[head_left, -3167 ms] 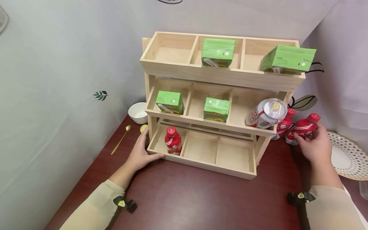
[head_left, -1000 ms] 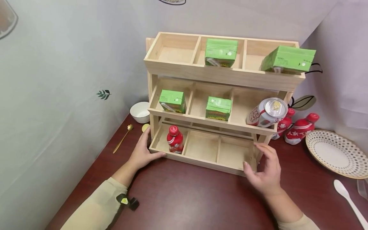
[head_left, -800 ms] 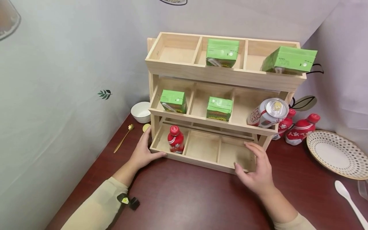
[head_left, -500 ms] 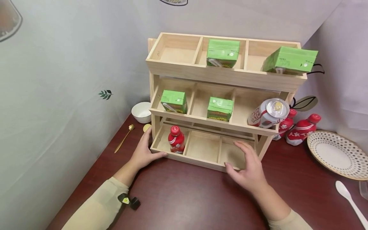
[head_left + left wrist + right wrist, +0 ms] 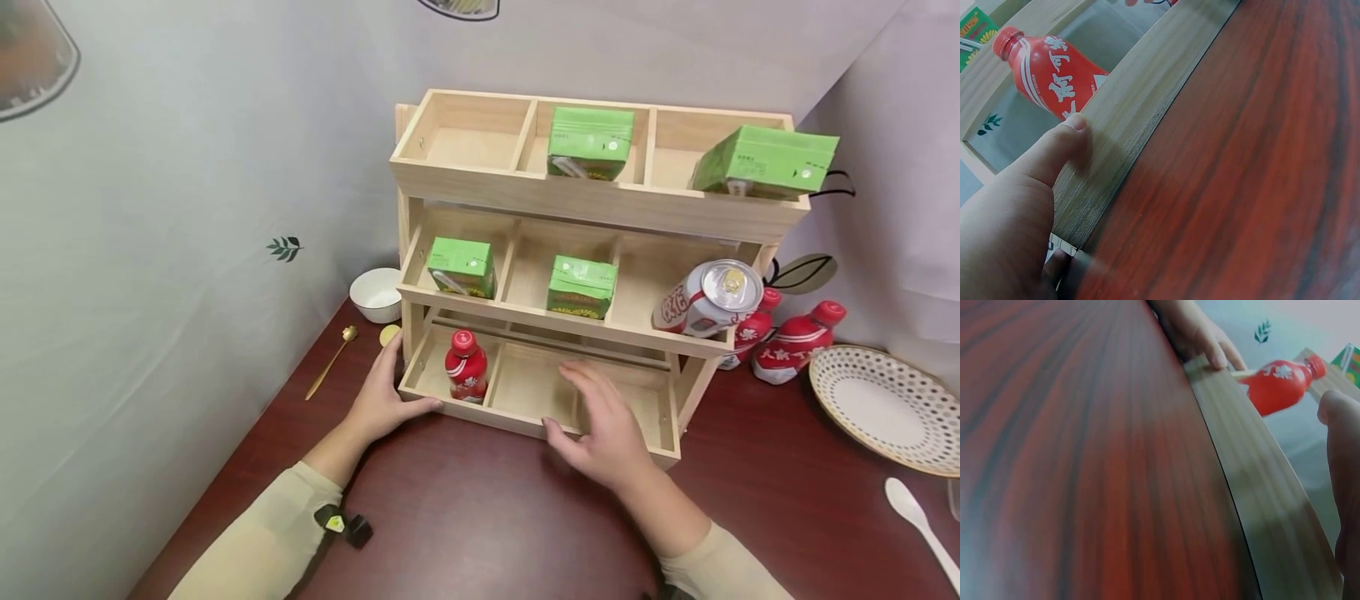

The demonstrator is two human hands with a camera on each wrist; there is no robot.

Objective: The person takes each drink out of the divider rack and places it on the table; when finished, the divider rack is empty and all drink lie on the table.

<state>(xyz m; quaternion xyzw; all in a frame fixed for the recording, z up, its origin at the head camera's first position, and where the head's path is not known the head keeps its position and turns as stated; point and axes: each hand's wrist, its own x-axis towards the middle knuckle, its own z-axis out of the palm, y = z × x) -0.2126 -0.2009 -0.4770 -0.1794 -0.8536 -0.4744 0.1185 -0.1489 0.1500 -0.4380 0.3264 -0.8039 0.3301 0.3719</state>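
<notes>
Grasp: left hand (image 5: 378,407) is clasping a pale wooden three-tier rack (image 5: 600,198) by its lower-left corner, right hand (image 5: 603,429) hovering unclasped — one red capped plastic bottle (image 5: 467,367) sitting bottom-left, two more red bottles (image 5: 798,346) beside it apparently awaiting loading.

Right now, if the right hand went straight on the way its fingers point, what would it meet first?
Probably the bottle in the bottom tier, though depth is unclear: the right hand could brush the divider beside it first.
</notes>
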